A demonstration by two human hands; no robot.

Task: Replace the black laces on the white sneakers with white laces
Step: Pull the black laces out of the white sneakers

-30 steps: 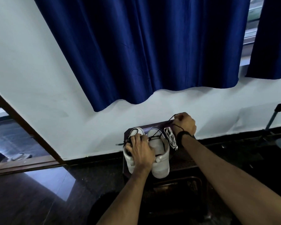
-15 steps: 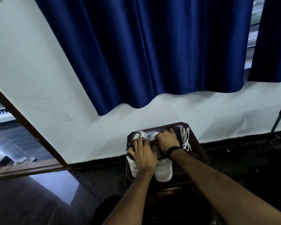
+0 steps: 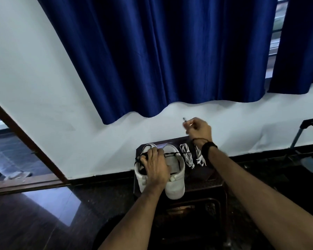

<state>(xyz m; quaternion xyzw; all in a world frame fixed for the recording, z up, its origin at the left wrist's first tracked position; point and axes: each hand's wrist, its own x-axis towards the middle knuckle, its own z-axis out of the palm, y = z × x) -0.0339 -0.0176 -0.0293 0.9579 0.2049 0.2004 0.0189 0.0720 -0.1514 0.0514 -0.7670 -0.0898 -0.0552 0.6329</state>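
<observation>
Two white sneakers [image 3: 175, 179] stand side by side on a dark stool [image 3: 204, 179], heels toward me. My left hand [image 3: 155, 165] presses down on the left sneaker, fingers over its black lace [image 3: 171, 153]. My right hand [image 3: 199, 129] is raised above the stool's far right corner and pinches the end of a black lace, whose tip sticks out to the left. Two bundled white laces [image 3: 187, 156] lie on the stool to the right of the sneakers.
A white wall with a dark skirting runs behind the stool, and blue curtains [image 3: 161, 60] hang above. A wooden door frame [image 3: 25, 141] slants at the left. A metal stand [image 3: 304, 130] is at the right. The floor is dark and glossy.
My right hand has gone from the top of the right sneaker up and to the right, drawing the black lace end with it. My left hand stays on the left sneaker.
</observation>
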